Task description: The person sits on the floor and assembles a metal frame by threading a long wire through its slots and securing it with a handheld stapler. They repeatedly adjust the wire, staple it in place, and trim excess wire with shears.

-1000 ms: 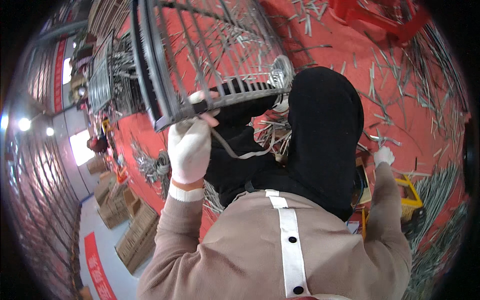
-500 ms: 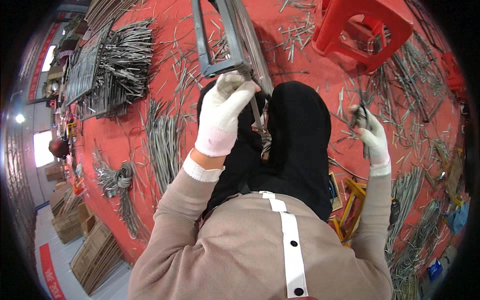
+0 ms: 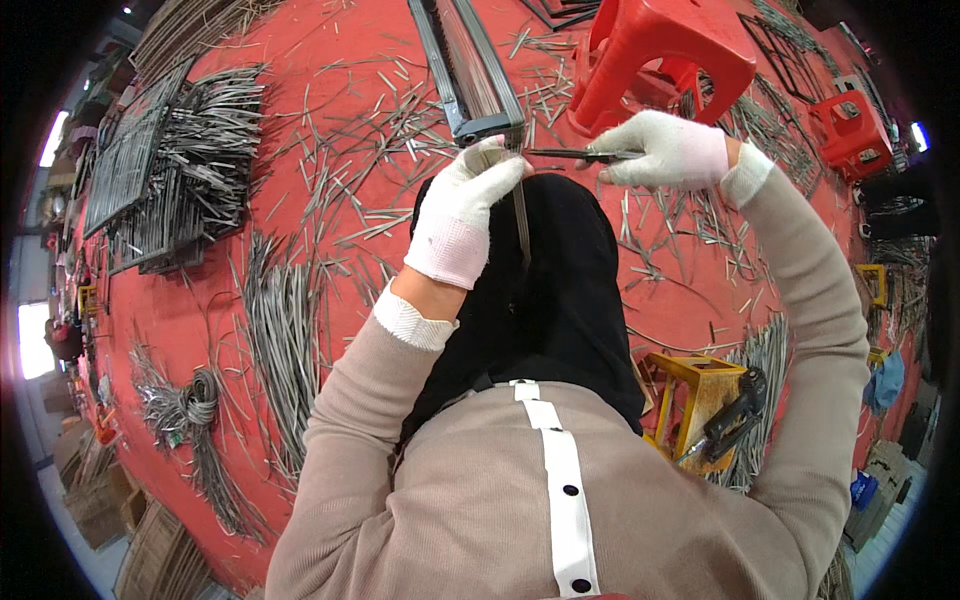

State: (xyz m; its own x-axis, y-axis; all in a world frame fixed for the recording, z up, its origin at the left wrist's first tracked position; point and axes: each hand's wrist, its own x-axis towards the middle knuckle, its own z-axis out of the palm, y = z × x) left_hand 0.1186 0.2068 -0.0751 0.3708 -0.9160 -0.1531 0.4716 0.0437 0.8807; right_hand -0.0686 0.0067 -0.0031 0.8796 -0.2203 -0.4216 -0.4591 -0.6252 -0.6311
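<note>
A narrow grey frame (image 3: 486, 126) wound with flat strips reaches down from the top middle. My left hand (image 3: 465, 205), in a white knit glove, is closed around the near corner of the frame with thumb and fingers pinched there. From that corner a loose grey strip (image 3: 522, 222) hangs over my black trousers. My right hand (image 3: 665, 150), also gloved, grips what looks like dark scissors (image 3: 570, 154). Their thin tips point left and lie close beside the corner and my left fingertips; whether they touch the strip I cannot make out.
A red plastic stool (image 3: 665, 50) stands beyond my right hand. Cut strip pieces litter the red floor (image 3: 350, 120). To the left are a stack of strip-covered frames (image 3: 180, 160) and a strip bundle (image 3: 280, 340). A yellow stool (image 3: 690, 390) with a black power tool (image 3: 738, 412) sits at right.
My right hand has swung up and left from beside my right knee, bringing the scissors to the frame's corner. My left hand stays on the frame. The view has shifted toward the right.
</note>
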